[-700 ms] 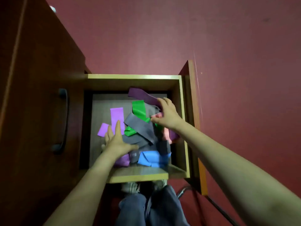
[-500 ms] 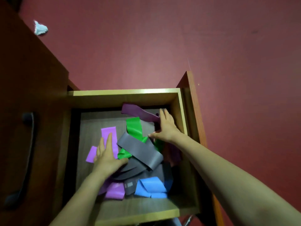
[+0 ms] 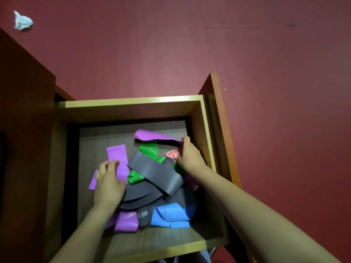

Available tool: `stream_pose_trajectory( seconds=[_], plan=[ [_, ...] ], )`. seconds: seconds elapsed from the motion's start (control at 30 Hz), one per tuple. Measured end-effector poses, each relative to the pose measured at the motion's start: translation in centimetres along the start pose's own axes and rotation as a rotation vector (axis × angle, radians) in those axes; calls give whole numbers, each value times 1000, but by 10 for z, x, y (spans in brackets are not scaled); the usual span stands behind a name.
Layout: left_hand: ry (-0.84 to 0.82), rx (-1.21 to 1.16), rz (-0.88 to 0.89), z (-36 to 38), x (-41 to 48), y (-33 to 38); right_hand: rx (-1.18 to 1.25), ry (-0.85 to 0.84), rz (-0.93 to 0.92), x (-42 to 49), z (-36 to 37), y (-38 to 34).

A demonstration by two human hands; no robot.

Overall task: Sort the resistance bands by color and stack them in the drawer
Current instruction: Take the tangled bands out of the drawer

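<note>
An open wooden drawer (image 3: 133,105) holds a jumbled heap of resistance bands: purple, green, grey, pink and blue. My left hand (image 3: 108,183) curls its fingers over a light purple band (image 3: 117,158) at the heap's left. At the right side, my right hand (image 3: 190,156) pinches the end of a purple band (image 3: 152,135) that arches above a green band (image 3: 149,150). A pink band (image 3: 172,153) shows just left of that hand. Wide grey bands (image 3: 155,171) cross the middle. A folded blue band (image 3: 171,215) lies at the near edge beside another purple band (image 3: 126,222).
The drawer's bare grey bottom (image 3: 93,143) shows at the back and left. A dark wooden cabinet front (image 3: 22,130) rises at the left. The floor (image 3: 190,44) is red, with a crumpled white scrap (image 3: 22,21) far off at the top left.
My left hand's fingers have curled down onto the light purple band. My right hand has closed on the far purple band's end. The view has moved in closer over the drawer.
</note>
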State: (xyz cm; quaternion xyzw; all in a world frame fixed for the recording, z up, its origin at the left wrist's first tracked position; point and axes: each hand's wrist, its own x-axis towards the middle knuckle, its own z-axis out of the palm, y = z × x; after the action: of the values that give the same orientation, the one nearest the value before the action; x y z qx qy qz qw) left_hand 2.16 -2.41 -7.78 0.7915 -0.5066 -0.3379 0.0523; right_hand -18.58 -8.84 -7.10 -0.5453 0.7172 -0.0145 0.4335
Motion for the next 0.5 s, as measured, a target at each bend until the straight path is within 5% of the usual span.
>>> stream_pose_trajectory(
  seconds=[0.3, 0.5],
  plan=[
    [-77, 130, -143, 11, -15, -3, -136, -232, 107, -3, -4, -7],
    [-15, 26, -160, 23, -38, 0, -122, -65, -37, -23, 9, 5]
  ],
)
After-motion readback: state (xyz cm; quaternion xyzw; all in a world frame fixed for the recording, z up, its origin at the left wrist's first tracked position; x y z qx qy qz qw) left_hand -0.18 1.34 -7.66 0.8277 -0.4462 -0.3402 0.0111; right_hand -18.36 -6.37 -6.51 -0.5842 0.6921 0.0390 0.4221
